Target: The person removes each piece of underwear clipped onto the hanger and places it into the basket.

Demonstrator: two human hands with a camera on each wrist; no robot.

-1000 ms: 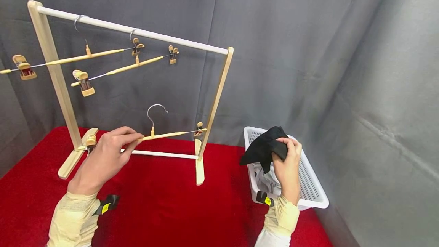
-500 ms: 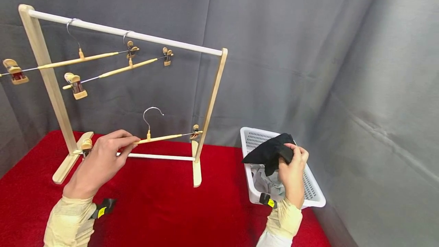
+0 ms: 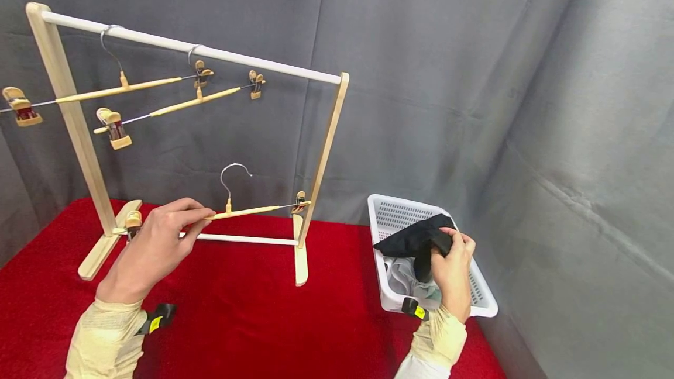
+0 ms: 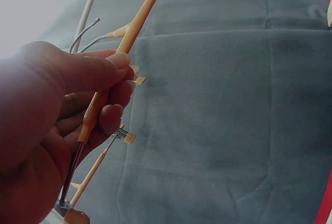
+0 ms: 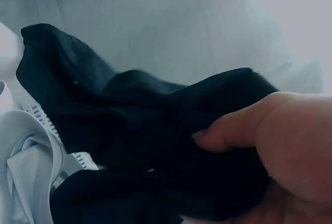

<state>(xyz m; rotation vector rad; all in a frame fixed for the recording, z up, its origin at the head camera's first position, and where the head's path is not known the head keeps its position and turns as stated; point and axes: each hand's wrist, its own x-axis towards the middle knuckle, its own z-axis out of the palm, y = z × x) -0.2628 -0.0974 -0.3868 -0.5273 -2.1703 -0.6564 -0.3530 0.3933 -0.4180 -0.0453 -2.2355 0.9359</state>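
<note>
My left hand point(image 3: 158, 250) pinches the wooden bar of a clip hanger point(image 3: 247, 212) in front of the rack, its metal hook pointing up. In the left wrist view the thumb point(image 4: 111, 66) and fingers close around that bar. Over the white basket point(image 3: 487, 291) my right hand point(image 3: 454, 268) grips a piece of black cloth point(image 3: 411, 238), which hangs crumpled from the fingers. The right wrist view shows the black cloth point(image 5: 140, 115) bunched under the thumb, its other folds spreading left. White and grey clothes point(image 3: 402, 276) lie in the basket below.
A wooden rack point(image 3: 330, 133) with a white top rail point(image 3: 263, 63) stands at the left. Two more clip hangers point(image 3: 123, 91) hang on it, with no cloth in their clips. Red cloth point(image 3: 253, 314) covers the table, and grey curtains point(image 3: 421, 75) enclose the back and right.
The right hand has lowered the black cloth slightly toward the basket and shifted a little right. The left hand keeps its grip on the hanger; the head view has shifted slightly.
</note>
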